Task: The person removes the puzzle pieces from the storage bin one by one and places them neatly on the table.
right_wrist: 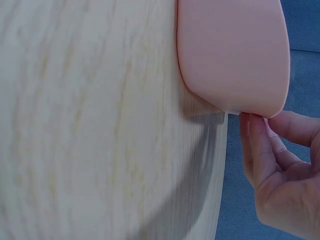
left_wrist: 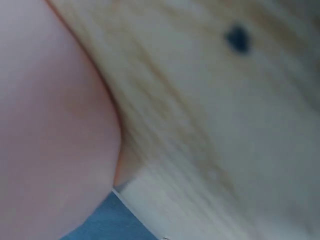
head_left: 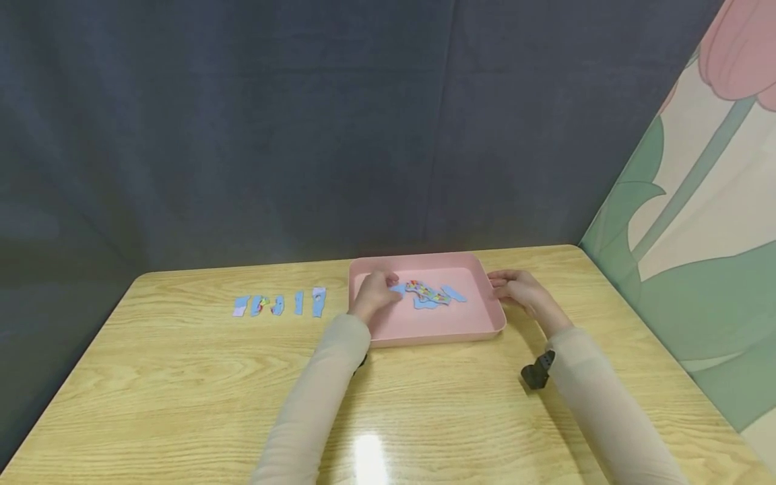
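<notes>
In the head view, my left hand (head_left: 374, 294) reaches into the left part of a shallow pink tray (head_left: 436, 330). A flat blue piece (head_left: 398, 288) shows between its thumb and fingertips; I cannot tell whether they pinch it. Beside that hand lie a multicoloured patterned piece (head_left: 428, 292) and more blue pieces (head_left: 453, 293), with uneven edges, some overlapping. At the tray's right end, my right hand (head_left: 520, 289) grips the rim. The right wrist view shows this hand (right_wrist: 287, 170) with thumb and fingers pinching the tray's edge (right_wrist: 235, 55). Pink tray wall (left_wrist: 55, 125) fills the left wrist view's left side; the left hand is hidden there.
Left of the tray, several small flat pieces (head_left: 277, 305) lie in a row on the wooden table (head_left: 182, 384). A dark curtain (head_left: 303, 135) hangs behind the table's back edge. A flower-printed wall (head_left: 715, 256) stands along the right.
</notes>
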The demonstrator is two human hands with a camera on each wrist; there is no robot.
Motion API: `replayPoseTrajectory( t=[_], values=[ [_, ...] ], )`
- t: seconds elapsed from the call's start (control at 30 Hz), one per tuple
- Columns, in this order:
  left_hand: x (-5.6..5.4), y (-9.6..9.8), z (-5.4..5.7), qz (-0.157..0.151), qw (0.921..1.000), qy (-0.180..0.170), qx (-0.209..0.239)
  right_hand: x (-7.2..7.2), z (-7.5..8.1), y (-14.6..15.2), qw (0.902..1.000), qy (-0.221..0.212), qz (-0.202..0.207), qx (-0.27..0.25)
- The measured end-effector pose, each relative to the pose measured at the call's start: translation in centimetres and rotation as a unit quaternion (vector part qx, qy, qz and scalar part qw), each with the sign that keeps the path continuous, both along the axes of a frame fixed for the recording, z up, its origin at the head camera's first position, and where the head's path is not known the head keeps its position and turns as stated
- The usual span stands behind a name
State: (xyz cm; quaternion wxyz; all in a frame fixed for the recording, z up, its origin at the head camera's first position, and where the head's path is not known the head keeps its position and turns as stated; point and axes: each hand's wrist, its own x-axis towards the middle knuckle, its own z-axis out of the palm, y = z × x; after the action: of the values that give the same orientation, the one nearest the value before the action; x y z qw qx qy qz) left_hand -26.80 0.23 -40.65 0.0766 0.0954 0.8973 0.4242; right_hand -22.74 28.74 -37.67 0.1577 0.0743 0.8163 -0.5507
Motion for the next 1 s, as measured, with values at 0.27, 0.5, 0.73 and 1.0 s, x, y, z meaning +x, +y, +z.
replayPoseTrajectory(
  t=[0.27,0.5,0.73,1.0],
  values=[
    [0.2,0.4,0.0,0.001,0.9996,0.008,-0.025,0.0,0.3,-0.2,1.0000,-0.001,0.000,0.005],
    [0.2,0.1,0.1,0.002,0.9998,0.008,-0.019,0.1,0.0,-0.1,1.0000,0.006,0.006,-0.002],
    [0.2,-0.3,0.3,0.006,0.9999,-0.003,0.011,0.1,-0.1,-0.1,1.0000,0.006,0.007,0.001],
    [0.4,-0.3,1.6,-0.004,0.9962,-0.051,0.070,0.1,0.2,-0.1,0.9999,0.001,0.006,0.009]
  ],
)
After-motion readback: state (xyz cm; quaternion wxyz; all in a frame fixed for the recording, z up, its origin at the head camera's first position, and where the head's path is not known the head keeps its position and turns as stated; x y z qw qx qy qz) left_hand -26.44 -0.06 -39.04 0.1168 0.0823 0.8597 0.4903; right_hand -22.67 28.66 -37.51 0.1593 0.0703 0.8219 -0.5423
